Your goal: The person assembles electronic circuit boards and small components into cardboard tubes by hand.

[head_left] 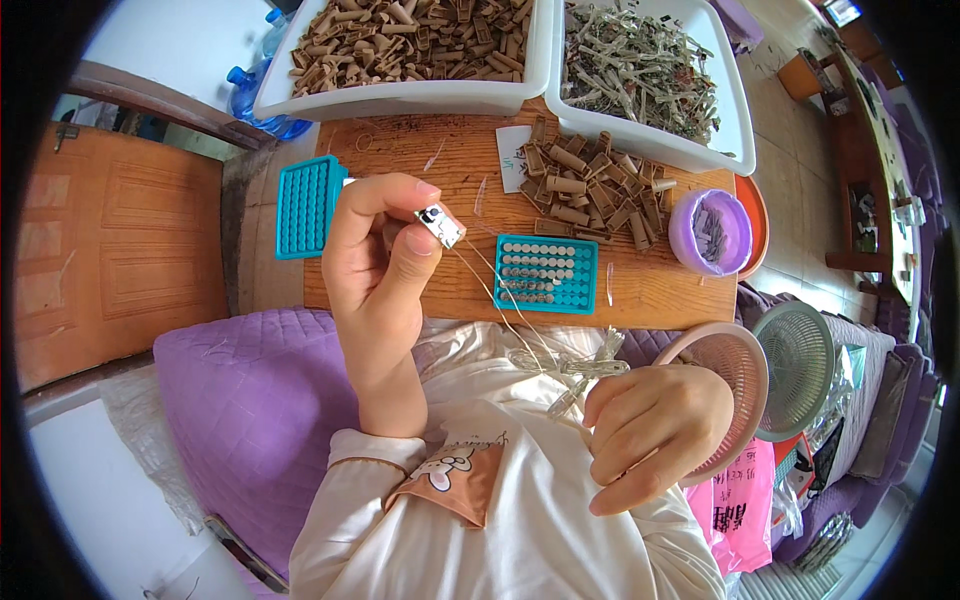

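Note:
Raised over the near edge of the table, my left hand [385, 270] pinches a small white circuit board [440, 226] between thumb and forefinger. Black parts show on the board's face. Thin wires [500, 300] run from it down to a clear bundled string of wire lights [572, 372] over my lap. Beside that bundle is my right hand [660, 430], its back turned up and its fingers curled. Whatever those fingers may hold is hidden. Below the board, a teal tray [583, 292] holds rows of round button cells, some white, some silver.
Brown plastic cases [590, 190] lie heaped on the table [400, 150]. Behind stand white bins of brown cases [420, 98] and of bundled wire lights [735, 130]. A second teal tray [308, 205] is left. Right are a purple bowl [685, 240] and a pink basket [750, 400].

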Demonstrator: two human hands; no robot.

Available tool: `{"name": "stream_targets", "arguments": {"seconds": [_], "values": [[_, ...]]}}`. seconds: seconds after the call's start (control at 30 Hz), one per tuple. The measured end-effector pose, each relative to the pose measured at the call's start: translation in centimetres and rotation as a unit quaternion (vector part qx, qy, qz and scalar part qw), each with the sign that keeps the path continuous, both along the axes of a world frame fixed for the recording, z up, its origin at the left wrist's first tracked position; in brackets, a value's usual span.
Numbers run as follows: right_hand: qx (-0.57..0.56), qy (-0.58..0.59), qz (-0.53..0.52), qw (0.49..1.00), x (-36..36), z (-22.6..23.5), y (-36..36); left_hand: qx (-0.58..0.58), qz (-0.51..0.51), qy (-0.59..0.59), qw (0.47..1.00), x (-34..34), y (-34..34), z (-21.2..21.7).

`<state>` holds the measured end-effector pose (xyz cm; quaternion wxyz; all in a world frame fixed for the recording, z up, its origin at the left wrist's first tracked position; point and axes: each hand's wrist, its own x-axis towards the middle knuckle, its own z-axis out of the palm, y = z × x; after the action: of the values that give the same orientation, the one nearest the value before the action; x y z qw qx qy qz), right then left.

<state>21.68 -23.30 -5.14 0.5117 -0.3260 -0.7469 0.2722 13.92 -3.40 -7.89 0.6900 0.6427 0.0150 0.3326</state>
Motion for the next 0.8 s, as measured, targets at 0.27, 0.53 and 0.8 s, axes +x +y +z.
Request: {"name": "stream_targets", "arguments": {"seconds": [0.27, 0.53, 0.8], "values": [[0.027, 0.107, -0.012, 0.994, 0.2, -0.6, -0.1, -0.027, -0.013, -0.011, 0.999, -0.3, -1.2, 0.9], [0.072, 0.292, -0.092, 0.949, -0.2, -2.6, 0.0, -0.111, -0.112, 0.028, 0.987, 0.1, -3.3, 1.4], [0.046, 0.54, -0.389, 0.745, -1.8, -1.7, 1.1, -0.093, -0.098, 0.043, 0.99, 1.7, -5.9, 0.6]]}}
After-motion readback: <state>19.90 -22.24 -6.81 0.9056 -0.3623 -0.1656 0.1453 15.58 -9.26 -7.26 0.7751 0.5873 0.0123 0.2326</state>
